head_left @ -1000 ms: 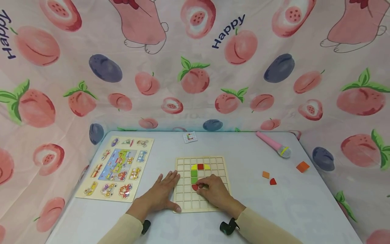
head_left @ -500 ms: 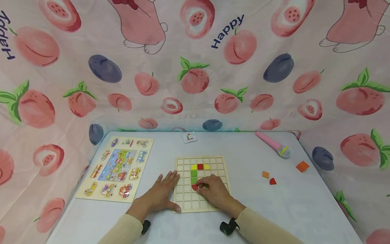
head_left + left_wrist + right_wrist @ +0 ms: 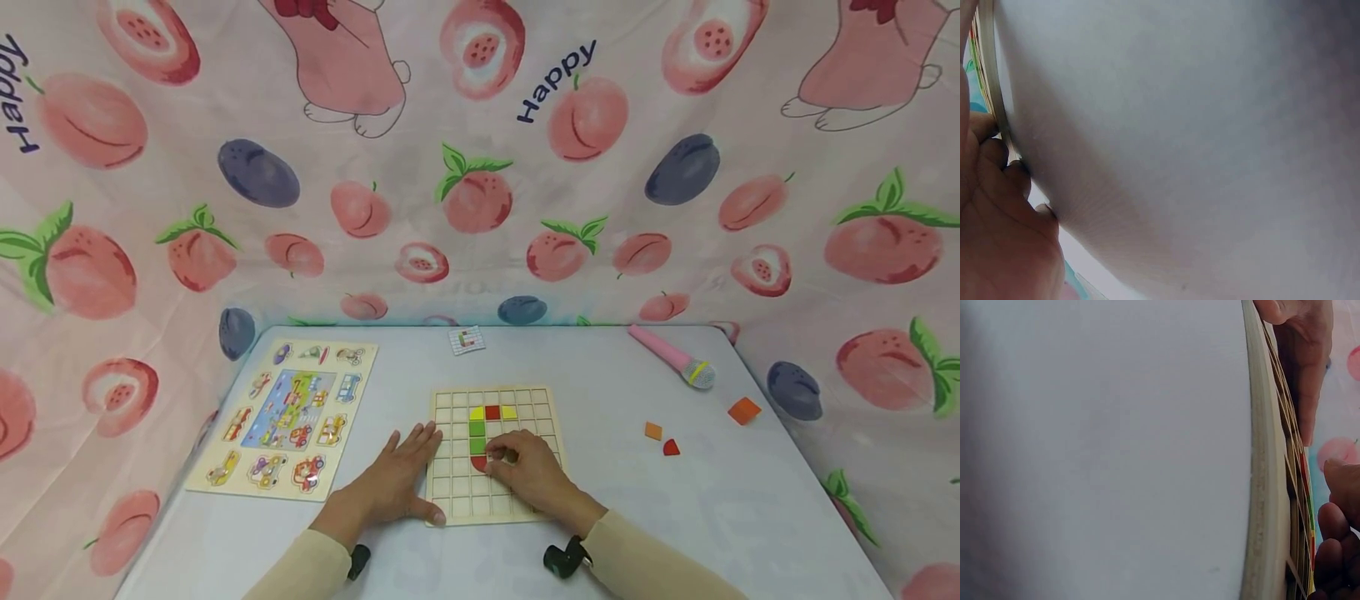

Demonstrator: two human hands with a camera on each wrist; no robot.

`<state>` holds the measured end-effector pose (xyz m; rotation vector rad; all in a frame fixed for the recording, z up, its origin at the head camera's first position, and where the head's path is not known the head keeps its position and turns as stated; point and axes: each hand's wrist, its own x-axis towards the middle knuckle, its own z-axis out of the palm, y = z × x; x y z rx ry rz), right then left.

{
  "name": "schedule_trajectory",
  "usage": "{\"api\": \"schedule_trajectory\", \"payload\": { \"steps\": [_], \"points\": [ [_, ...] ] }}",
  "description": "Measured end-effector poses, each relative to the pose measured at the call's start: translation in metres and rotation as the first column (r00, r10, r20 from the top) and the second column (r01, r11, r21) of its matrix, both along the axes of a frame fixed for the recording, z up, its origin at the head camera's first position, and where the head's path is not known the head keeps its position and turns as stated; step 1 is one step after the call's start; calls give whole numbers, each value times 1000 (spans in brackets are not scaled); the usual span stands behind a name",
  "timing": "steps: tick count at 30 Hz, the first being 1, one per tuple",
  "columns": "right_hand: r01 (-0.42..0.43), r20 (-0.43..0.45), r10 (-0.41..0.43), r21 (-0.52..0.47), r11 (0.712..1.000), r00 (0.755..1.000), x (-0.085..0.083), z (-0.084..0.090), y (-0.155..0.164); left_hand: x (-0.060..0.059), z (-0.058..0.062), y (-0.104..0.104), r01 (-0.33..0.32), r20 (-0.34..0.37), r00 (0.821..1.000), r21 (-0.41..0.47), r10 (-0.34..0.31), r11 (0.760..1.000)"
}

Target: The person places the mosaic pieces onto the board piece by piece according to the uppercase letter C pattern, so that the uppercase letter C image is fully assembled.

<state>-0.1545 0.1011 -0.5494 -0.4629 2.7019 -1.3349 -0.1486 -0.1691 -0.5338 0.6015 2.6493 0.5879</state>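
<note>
A wooden grid board [image 3: 525,402] lies on the white table. It holds a row of yellow, red and yellow pieces [image 3: 492,412] with two green pieces [image 3: 477,437] below. Just under the green ones, my right hand [image 3: 528,473] pinches a red rounded piece [image 3: 477,462] with curled fingertips. My left hand [image 3: 395,483] lies flat on the board's left edge, thumb at its front corner. The right wrist view shows the board's edge [image 3: 1266,487], left fingers [image 3: 1300,362] and right fingertips [image 3: 1338,537]. In the left wrist view the board's rim [image 3: 990,94] runs past my left hand [image 3: 997,212].
A vehicle puzzle board [image 3: 288,412] lies at the left, a small pattern card [image 3: 467,339] at the back. A pink toy microphone [image 3: 671,357], two orange squares [image 3: 654,430] [image 3: 745,410] and a red piece [image 3: 671,448] lie to the right. Fruit-print cloth surrounds the table.
My right fingertips have shifted the red piece slightly so that it lies straight under the green ones. The left hand has stayed put.
</note>
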Motion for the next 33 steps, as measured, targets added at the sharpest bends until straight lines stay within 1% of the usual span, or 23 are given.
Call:
{"api": "schedule_trajectory", "payload": {
  "steps": [6, 11, 14, 18, 23, 28, 31, 33],
  "points": [
    [42, 28, -40, -49, 998, 999, -1, 2, 4, 0, -2, -1, 0, 0, 1000, -4, 0, 1000],
    [113, 92, -105, -90, 989, 990, -4, 7, 14, -1, -2, -1, 0, 3, 1000, 18, 0, 1000],
    [159, 96, -150, -91, 983, 984, -9, 11, 24, -1, -2, -1, 0, 1, 1000, 19, 0, 1000],
    [213, 79, -208, -63, 975, 975, -17, 18, 41, -1, -3, -1, 4, -5, 1000, 15, -4, 1000],
    [262, 84, -258, -33, 965, 962, -23, 23, 71, -1, -2, 0, 8, -6, 1000, 6, -8, 1000],
    [288, 21, -288, 6, 958, 957, -27, 26, 110, 0, -1, 0, 4, 4, 1000, 5, -4, 1000],
    [300, -19, -299, 10, 954, 954, -29, 26, 133, 0, -1, 0, -1, 4, 1000, 5, 1, 1000],
    [306, -29, -306, 5, 952, 952, -29, 26, 149, 0, -1, 0, -1, 1, 1000, 7, 1, 1000]
  ]
}}
